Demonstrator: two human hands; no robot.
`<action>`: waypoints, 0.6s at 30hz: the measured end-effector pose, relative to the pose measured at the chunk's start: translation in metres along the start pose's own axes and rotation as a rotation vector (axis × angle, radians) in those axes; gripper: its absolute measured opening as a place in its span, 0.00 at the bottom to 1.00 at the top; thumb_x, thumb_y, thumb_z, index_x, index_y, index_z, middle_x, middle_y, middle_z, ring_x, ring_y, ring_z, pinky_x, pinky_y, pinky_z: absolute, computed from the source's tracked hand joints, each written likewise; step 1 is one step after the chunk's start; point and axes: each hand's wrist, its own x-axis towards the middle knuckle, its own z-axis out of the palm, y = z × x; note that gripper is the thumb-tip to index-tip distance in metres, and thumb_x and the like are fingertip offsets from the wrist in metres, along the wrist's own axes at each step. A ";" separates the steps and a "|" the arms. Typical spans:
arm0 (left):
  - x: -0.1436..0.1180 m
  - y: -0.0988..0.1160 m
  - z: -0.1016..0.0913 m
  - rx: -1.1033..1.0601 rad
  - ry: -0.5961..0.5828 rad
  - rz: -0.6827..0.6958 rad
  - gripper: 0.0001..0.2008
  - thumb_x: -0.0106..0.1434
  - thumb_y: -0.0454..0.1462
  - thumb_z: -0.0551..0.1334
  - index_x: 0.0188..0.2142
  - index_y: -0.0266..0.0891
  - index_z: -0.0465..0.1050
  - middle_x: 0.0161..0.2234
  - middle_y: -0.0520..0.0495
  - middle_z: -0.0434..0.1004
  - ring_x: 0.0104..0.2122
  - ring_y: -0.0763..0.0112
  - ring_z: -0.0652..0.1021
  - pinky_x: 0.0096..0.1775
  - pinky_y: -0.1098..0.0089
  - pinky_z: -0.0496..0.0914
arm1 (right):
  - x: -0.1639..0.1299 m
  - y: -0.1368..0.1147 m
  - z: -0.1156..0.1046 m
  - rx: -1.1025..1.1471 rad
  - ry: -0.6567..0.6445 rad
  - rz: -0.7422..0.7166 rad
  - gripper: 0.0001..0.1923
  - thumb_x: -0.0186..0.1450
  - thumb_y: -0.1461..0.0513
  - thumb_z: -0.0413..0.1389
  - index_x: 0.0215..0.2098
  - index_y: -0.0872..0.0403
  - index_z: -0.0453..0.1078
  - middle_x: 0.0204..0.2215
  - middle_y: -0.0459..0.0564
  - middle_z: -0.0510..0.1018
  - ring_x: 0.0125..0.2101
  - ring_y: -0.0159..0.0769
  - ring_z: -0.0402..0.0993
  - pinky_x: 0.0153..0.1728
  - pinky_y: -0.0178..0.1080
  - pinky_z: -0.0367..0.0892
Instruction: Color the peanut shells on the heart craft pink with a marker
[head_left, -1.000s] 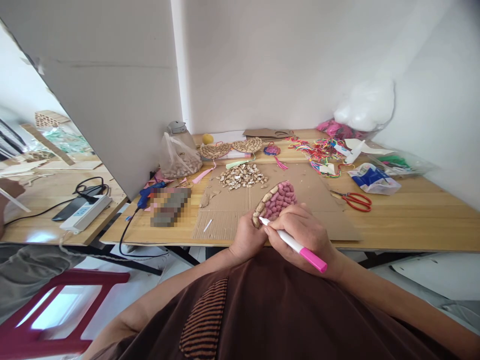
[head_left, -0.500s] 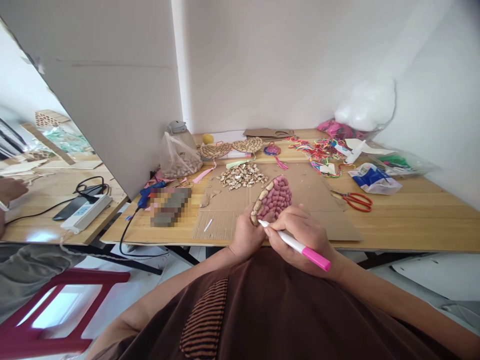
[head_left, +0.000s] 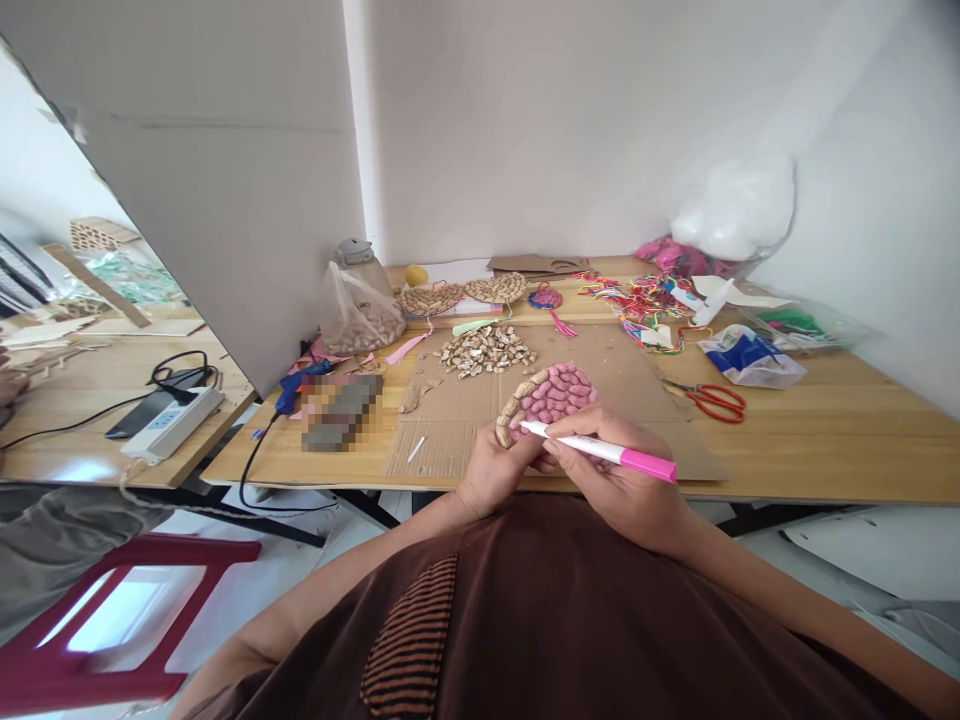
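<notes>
A round piece covered in peanut shells (head_left: 556,393) is tilted up in front of me. Most of its shells are pink, while a row along the left edge is plain tan. My left hand (head_left: 491,468) grips its lower left edge. My right hand (head_left: 626,470) is closed around a white marker (head_left: 585,443) with a pink end, its tip at or very near the shells on the lower left. My fingers hide the lower part of the piece. Beyond it, a pile of loose peanut shells (head_left: 486,352) lies on a flat cardboard sheet (head_left: 630,370).
Red-handled scissors (head_left: 716,402) lie at the right, near a blue and white packet (head_left: 750,355) and tangled coloured cords (head_left: 637,300). At the left are a blue glue gun (head_left: 300,382) and a bag of peanuts (head_left: 364,320). A power strip (head_left: 172,425) sits on the neighbouring table.
The piece has turned to face me more, showing more pink shells. The marker has swung to a flatter angle, its pink end rising and moving right. Another person's hand at far left has mostly withdrawn.
</notes>
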 end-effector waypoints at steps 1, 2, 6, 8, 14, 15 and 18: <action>0.000 -0.001 0.000 0.001 -0.002 0.001 0.18 0.52 0.47 0.75 0.27 0.36 0.74 0.24 0.49 0.76 0.23 0.70 0.75 0.30 0.68 0.73 | 0.000 0.000 0.000 0.017 -0.019 0.006 0.05 0.69 0.65 0.60 0.42 0.49 0.74 0.34 0.47 0.84 0.33 0.37 0.80 0.35 0.40 0.74; 0.000 -0.001 -0.001 0.002 -0.006 0.003 0.18 0.51 0.47 0.75 0.27 0.36 0.74 0.24 0.50 0.76 0.23 0.70 0.75 0.30 0.68 0.73 | -0.001 0.001 0.000 0.031 -0.037 0.011 0.05 0.69 0.65 0.60 0.42 0.49 0.75 0.34 0.47 0.84 0.33 0.37 0.80 0.36 0.40 0.75; -0.001 -0.001 -0.001 -0.013 -0.011 0.007 0.17 0.51 0.46 0.75 0.28 0.36 0.74 0.24 0.50 0.77 0.24 0.70 0.76 0.30 0.69 0.73 | -0.002 -0.001 0.000 0.060 -0.061 0.020 0.07 0.70 0.65 0.57 0.45 0.49 0.75 0.37 0.48 0.84 0.35 0.38 0.81 0.37 0.40 0.75; -0.001 -0.001 -0.001 -0.023 -0.022 0.000 0.17 0.52 0.47 0.75 0.29 0.36 0.75 0.24 0.50 0.77 0.23 0.70 0.76 0.29 0.68 0.74 | -0.001 -0.002 -0.002 0.081 -0.047 0.018 0.07 0.70 0.64 0.57 0.45 0.50 0.74 0.37 0.49 0.84 0.36 0.38 0.81 0.37 0.41 0.74; -0.002 -0.004 -0.001 -0.040 -0.067 -0.030 0.17 0.53 0.47 0.74 0.30 0.36 0.76 0.24 0.50 0.77 0.24 0.69 0.77 0.30 0.67 0.74 | 0.001 -0.003 -0.002 0.075 -0.018 0.038 0.04 0.69 0.66 0.58 0.37 0.50 0.73 0.31 0.45 0.81 0.32 0.35 0.78 0.39 0.41 0.72; -0.002 -0.005 -0.002 -0.030 -0.070 -0.033 0.17 0.53 0.47 0.75 0.31 0.36 0.76 0.25 0.50 0.77 0.25 0.69 0.77 0.32 0.67 0.75 | 0.000 -0.002 -0.001 0.059 -0.017 0.038 0.04 0.68 0.66 0.58 0.37 0.50 0.72 0.30 0.45 0.80 0.32 0.35 0.77 0.38 0.41 0.72; -0.001 -0.009 -0.005 -0.003 -0.092 -0.013 0.18 0.53 0.46 0.75 0.35 0.35 0.78 0.29 0.47 0.80 0.28 0.67 0.78 0.35 0.66 0.75 | -0.003 0.001 0.001 0.031 -0.020 0.004 0.05 0.66 0.67 0.59 0.38 0.50 0.71 0.31 0.45 0.79 0.33 0.35 0.76 0.37 0.41 0.71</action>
